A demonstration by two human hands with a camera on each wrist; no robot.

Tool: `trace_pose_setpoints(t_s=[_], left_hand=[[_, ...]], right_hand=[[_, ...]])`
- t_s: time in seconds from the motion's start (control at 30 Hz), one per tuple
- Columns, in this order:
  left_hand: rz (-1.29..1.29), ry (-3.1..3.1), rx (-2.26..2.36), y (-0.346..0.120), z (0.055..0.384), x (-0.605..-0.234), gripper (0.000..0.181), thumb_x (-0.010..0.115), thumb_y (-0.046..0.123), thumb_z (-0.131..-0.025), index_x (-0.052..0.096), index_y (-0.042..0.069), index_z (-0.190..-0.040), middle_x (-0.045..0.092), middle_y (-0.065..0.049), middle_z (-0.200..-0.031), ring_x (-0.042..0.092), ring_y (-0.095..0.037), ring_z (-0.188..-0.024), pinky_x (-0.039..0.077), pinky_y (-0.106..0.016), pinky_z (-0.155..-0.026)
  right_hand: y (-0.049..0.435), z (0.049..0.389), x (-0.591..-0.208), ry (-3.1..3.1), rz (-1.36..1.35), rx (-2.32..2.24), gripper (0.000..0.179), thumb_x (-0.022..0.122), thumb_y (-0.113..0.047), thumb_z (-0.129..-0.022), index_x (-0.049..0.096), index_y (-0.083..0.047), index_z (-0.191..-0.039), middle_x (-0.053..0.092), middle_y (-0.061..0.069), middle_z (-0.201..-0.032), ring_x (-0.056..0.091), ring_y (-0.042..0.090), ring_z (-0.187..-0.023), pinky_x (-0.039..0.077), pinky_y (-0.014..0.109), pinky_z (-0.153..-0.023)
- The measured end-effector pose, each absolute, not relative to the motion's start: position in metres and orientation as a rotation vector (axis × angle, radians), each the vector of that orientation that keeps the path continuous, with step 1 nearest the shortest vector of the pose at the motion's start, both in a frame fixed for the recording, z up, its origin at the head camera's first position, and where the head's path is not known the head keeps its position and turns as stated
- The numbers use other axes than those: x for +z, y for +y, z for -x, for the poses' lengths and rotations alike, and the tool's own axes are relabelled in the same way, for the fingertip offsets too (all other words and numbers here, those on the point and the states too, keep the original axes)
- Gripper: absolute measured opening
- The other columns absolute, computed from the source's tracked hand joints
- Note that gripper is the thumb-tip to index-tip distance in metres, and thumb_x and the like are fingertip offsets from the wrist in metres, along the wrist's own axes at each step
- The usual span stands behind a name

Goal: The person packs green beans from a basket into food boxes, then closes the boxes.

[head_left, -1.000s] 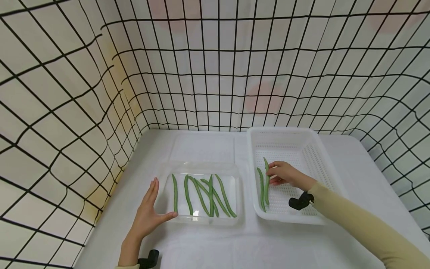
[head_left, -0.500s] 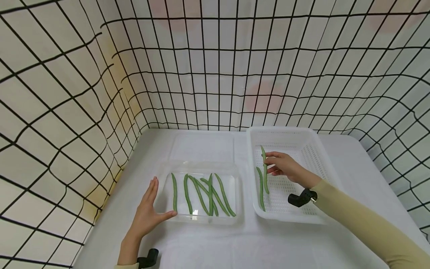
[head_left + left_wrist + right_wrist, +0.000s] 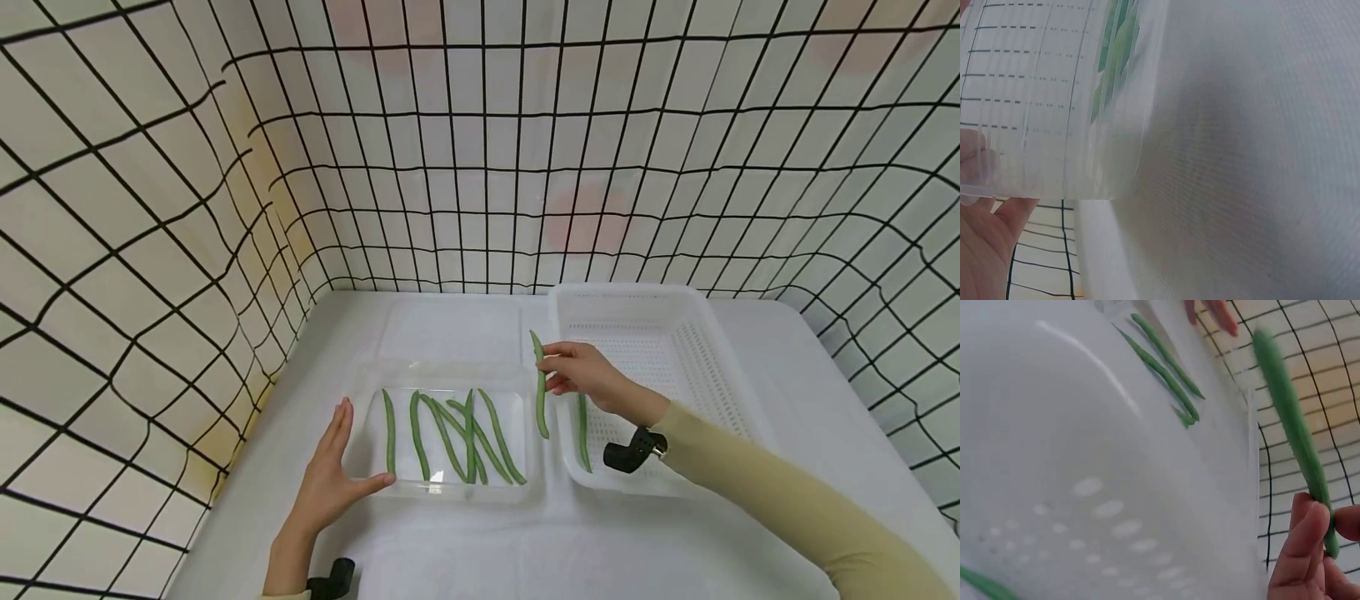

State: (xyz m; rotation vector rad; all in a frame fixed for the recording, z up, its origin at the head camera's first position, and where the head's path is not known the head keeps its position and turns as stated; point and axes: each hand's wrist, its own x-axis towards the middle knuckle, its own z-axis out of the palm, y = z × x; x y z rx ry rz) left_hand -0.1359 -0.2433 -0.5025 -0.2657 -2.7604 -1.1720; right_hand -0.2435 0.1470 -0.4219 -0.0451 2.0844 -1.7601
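Observation:
My right hand pinches a green bean between thumb and fingertips, above the gap between the two containers. In the right wrist view the held bean sticks up at a slant from the fingers. A clear plastic box holds several green beans, some crossing each other. My left hand rests at the box's left front corner, thumb and fingers spread straight. Seen from the left wrist, the fingers lie partly behind the clear wall. One green bean lies along the left side of the white perforated basket.
A white cloth covers the table beneath both containers. Black wire mesh rises at the back and both sides, with pale fabric behind it. A black wrist camera sits on the right wrist, over the basket.
My right hand has lifted a green bean out of the white basket and carried it left, past the basket's rim. My left hand and the clear box have stayed in place.

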Motion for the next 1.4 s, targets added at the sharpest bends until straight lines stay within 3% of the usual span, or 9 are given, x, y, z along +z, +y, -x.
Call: trace_pose_setpoints(t_s=[0.53,0.73,0.9,1.13,1.4], left_hand=[[0.255,-2.765,-1.179,-0.244,0.136,-0.505,0.126,0.085,0.052,-0.059,0.006,0.028,-0.153,0.008,-0.006,-0.158,0.011,-0.033,-0.141,0.024,-0.066,-0.099],[0.259,-2.758,-1.183,-0.244,0.137,-0.507,0.127,0.087,0.049,-0.059,0.006,0.027,-0.153,0.01,-0.008,-0.158,0.011,-0.031,-0.142,0.024,-0.065,-0.1],[0.256,-2.756,-1.159,-0.245,0.136,-0.505,0.126,0.087,0.049,-0.059,0.007,0.026,-0.154,0.011,-0.009,-0.158,0.012,-0.033,-0.141,0.024,-0.066,-0.099],[0.249,-2.752,-1.15,-0.246,0.135,-0.503,0.126,0.088,0.045,-0.059,0.007,0.025,-0.154,0.009,-0.005,-0.158,0.012,-0.033,-0.141,0.023,-0.067,-0.099],[0.262,-2.748,-1.172,-0.244,0.136,-0.504,0.127,0.087,0.05,-0.058,0.007,0.027,-0.154,0.01,-0.008,-0.158,0.012,-0.034,-0.141,0.023,-0.067,-0.099]], right_hand=[[0.068,0.238,-0.429,2.001,0.142,-1.639,0.045,0.06,-0.008,-0.093,0.046,0.007,-0.133,0.066,0.018,-0.093,0.066,0.019,-0.066,0.055,0.037,-0.069],[0.053,0.238,-0.435,1.946,0.169,-1.607,0.044,0.056,-0.008,-0.094,0.045,0.01,-0.133,0.062,0.025,-0.108,0.068,0.023,-0.07,0.056,0.036,-0.066],[0.052,0.24,-0.435,1.94,0.183,-1.603,0.045,0.055,-0.009,-0.095,0.043,0.01,-0.133,0.058,0.029,-0.112,0.068,0.025,-0.073,0.056,0.038,-0.068],[0.065,0.243,-0.425,1.937,0.194,-1.645,0.034,0.054,-0.01,-0.096,0.053,0.005,-0.126,0.06,0.024,-0.106,0.068,0.025,-0.076,0.055,0.038,-0.072],[0.102,0.25,-0.409,1.993,0.156,-1.793,0.033,0.055,-0.016,-0.097,0.056,0.003,-0.123,0.062,0.018,-0.099,0.067,0.02,-0.075,0.055,0.03,-0.066]])
